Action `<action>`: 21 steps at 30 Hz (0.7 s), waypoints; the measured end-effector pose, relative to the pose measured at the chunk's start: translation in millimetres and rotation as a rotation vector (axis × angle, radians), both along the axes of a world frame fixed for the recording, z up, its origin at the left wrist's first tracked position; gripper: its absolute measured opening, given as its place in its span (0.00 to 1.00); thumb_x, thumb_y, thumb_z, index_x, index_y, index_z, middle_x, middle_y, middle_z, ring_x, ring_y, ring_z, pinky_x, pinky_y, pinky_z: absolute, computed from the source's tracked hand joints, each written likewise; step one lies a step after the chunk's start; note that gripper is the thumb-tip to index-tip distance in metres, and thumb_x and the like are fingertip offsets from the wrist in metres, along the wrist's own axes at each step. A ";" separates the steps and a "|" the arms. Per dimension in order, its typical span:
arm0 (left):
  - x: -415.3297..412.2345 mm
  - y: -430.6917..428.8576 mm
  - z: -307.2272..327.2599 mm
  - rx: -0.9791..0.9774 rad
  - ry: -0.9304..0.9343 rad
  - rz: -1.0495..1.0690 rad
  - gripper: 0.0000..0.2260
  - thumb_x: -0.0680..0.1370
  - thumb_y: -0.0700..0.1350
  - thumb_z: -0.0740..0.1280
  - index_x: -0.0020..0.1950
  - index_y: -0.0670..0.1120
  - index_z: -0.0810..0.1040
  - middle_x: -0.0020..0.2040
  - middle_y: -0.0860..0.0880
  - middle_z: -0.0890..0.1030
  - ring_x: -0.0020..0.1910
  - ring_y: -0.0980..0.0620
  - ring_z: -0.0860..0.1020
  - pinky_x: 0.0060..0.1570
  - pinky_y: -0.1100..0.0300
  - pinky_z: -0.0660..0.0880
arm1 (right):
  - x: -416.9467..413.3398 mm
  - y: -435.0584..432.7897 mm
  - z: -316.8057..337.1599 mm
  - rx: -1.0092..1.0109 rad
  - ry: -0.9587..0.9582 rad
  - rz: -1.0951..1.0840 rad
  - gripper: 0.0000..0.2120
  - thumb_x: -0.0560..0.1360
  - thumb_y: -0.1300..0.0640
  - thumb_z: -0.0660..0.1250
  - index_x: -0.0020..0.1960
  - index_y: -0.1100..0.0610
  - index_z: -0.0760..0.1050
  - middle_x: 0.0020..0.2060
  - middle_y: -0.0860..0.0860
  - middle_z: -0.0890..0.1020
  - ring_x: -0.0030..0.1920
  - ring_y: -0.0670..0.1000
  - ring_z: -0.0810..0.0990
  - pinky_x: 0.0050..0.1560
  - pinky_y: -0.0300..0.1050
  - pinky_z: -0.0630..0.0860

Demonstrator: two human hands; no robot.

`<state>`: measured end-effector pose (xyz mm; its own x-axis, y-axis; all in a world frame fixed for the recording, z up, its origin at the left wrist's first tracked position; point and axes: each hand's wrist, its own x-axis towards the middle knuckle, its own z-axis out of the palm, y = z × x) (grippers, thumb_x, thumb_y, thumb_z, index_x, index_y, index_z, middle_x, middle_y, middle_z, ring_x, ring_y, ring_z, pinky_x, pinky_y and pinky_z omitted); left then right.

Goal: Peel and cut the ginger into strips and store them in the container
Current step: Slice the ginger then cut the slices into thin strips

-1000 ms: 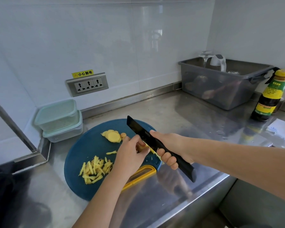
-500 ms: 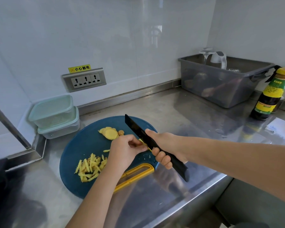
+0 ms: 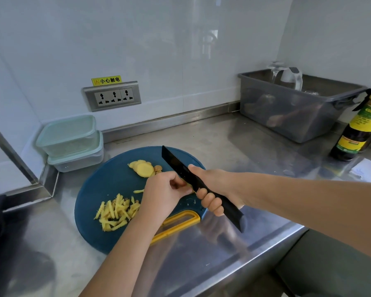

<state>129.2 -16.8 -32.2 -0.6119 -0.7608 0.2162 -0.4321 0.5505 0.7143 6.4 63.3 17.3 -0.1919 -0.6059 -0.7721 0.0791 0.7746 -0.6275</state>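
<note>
A round blue cutting board (image 3: 99, 189) with a yellow handle lies on the steel counter. A pile of yellow ginger strips (image 3: 116, 212) sits on its near left part, and several ginger slices (image 3: 142, 167) lie at its far side. My right hand (image 3: 212, 189) grips a black knife (image 3: 176, 163), blade pointing away and left above the board. My left hand (image 3: 162, 192) is curled beside the blade, its fingertips at the blade's side; a bit of yellow ginger shows there. Two stacked lidded containers (image 3: 71, 142) stand left of the board.
A grey plastic tub (image 3: 291, 116) with a glass and kettle stands at the back right. A dark sauce bottle (image 3: 358, 129) is at the far right, paper beside it. A wall socket (image 3: 113, 96) is behind. The counter's front edge runs below my arms.
My hands and the knife stay together over the board; the left fingers have shifted slightly against the blade. The camera view has moved a little.
</note>
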 end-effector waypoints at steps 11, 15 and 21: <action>1.6 -5.6 -6.2 0.026 0.013 0.013 0.05 0.71 0.45 0.75 0.41 0.45 0.81 0.38 0.53 0.82 0.38 0.58 0.79 0.39 0.70 0.73 | 13.9 -14.7 -13.2 -0.018 0.040 -0.091 0.32 0.74 0.28 0.54 0.27 0.54 0.63 0.22 0.49 0.66 0.19 0.47 0.61 0.20 0.34 0.62; 2.6 -4.4 -5.7 0.038 0.031 -0.007 0.06 0.70 0.46 0.75 0.41 0.45 0.82 0.39 0.54 0.82 0.38 0.60 0.79 0.39 0.75 0.72 | 12.0 -8.1 -15.8 -0.058 -0.057 -0.193 0.32 0.75 0.29 0.54 0.27 0.54 0.64 0.21 0.49 0.66 0.18 0.47 0.62 0.20 0.34 0.61; 4.8 -3.0 -1.2 0.049 0.028 -0.023 0.06 0.69 0.48 0.76 0.39 0.50 0.80 0.37 0.57 0.80 0.37 0.61 0.78 0.38 0.75 0.71 | 4.8 -1.8 -4.7 -0.074 -0.073 -0.171 0.31 0.76 0.30 0.55 0.27 0.54 0.64 0.21 0.48 0.65 0.17 0.46 0.61 0.17 0.34 0.60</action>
